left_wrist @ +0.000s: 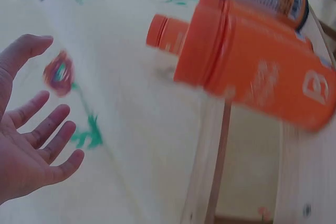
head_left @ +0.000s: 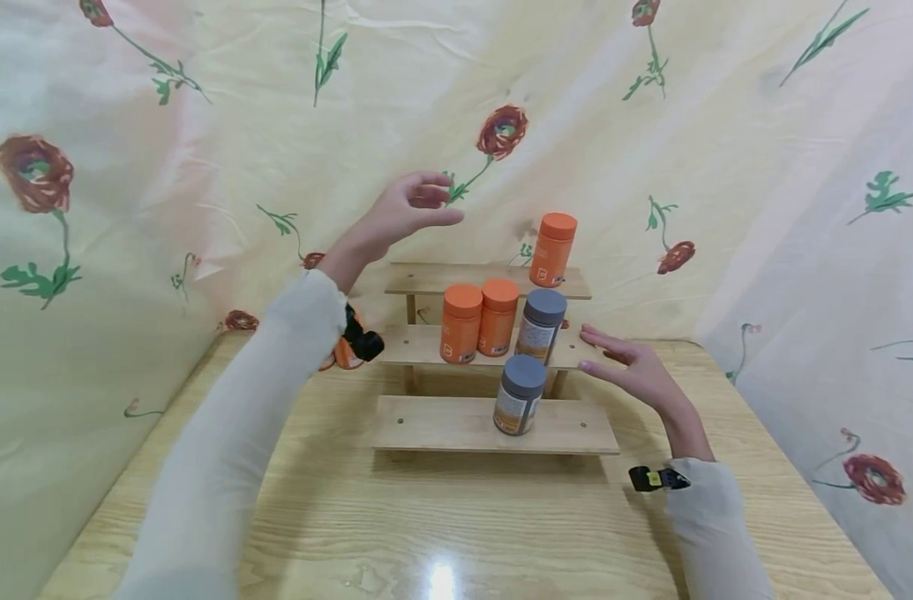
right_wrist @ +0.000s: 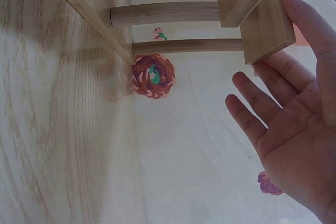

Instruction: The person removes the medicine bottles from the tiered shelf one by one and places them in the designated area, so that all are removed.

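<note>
Head view: left hand [head_left: 404,212] raised, fingers [head_left: 434,200] loose.

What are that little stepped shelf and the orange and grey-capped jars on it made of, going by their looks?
The stepped shelf looks like pale unfinished wood: grain lines, dowel rungs and small screw heads show. The orange jars seem to be matte plastic, body and cap one even colour, with a white printed mark. The grey-capped jars look like plastic too, with a dull lid and a glossier printed label; the wall under the label cannot be told.

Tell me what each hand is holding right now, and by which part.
Nothing is held. The left hand hangs open in the air above the wooden rack; the right hand is open beside the grey-lidded bottles, touching none.
</note>
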`<action>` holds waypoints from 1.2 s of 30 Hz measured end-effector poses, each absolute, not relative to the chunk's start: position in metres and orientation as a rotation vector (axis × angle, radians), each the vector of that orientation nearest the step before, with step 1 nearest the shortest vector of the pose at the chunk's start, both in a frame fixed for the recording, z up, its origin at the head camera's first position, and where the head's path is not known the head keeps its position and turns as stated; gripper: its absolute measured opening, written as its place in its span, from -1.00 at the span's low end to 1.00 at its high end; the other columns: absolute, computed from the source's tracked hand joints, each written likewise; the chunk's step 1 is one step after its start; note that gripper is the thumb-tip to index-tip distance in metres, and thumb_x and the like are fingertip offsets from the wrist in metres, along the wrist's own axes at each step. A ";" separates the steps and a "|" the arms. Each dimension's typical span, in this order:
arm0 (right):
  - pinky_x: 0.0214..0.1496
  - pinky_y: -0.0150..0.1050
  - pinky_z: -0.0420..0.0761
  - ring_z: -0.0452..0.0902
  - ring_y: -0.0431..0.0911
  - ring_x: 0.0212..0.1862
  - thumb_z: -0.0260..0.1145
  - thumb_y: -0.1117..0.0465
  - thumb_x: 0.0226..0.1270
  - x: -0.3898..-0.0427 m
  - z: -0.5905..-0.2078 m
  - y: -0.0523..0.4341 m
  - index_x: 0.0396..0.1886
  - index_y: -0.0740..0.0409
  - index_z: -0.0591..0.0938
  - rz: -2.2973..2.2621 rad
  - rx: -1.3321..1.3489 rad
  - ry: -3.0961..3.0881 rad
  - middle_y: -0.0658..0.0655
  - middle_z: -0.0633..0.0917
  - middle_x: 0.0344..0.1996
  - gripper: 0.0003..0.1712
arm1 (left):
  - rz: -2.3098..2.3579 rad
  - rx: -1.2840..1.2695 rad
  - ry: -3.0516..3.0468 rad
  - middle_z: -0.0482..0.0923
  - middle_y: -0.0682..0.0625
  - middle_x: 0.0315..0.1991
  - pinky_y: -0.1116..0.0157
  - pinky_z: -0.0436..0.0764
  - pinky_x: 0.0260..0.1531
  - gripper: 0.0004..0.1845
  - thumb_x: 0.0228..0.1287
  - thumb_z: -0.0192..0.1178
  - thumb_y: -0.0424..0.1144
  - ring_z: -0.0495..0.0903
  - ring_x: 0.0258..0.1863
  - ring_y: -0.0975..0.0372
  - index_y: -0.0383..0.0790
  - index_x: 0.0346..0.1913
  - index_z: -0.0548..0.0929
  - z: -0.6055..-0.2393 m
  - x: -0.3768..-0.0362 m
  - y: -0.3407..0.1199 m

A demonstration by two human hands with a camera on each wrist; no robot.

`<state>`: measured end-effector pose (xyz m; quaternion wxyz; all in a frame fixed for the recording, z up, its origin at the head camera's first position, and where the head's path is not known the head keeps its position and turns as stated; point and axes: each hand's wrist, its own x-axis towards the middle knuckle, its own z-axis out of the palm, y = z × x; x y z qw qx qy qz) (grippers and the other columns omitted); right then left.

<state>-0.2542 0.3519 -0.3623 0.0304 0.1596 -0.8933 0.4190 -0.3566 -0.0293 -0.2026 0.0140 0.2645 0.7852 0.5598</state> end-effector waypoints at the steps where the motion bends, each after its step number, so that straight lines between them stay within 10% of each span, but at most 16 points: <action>1: 0.34 0.04 0.28 0.18 -0.01 0.40 0.33 0.02 0.23 -0.254 -0.362 0.352 0.30 -0.03 0.41 1.290 0.488 -2.756 0.06 0.32 0.37 -0.37 | 1.727 0.833 2.437 0.38 -0.10 0.24 0.10 0.39 0.23 -0.30 0.08 0.36 -0.04 0.38 0.20 0.17 -0.07 0.29 0.36 -0.202 -0.358 -0.022; 36: 0.30 0.17 0.29 0.26 0.12 0.35 0.37 -0.05 0.17 -0.254 -0.351 0.354 0.29 0.02 0.44 1.159 0.449 -2.852 0.05 0.40 0.32 -0.31 | 1.680 0.610 2.340 0.26 -0.06 0.33 0.13 0.39 0.23 -0.31 0.17 0.28 -0.06 0.31 0.25 0.14 -0.07 0.35 0.28 -0.218 -0.376 0.109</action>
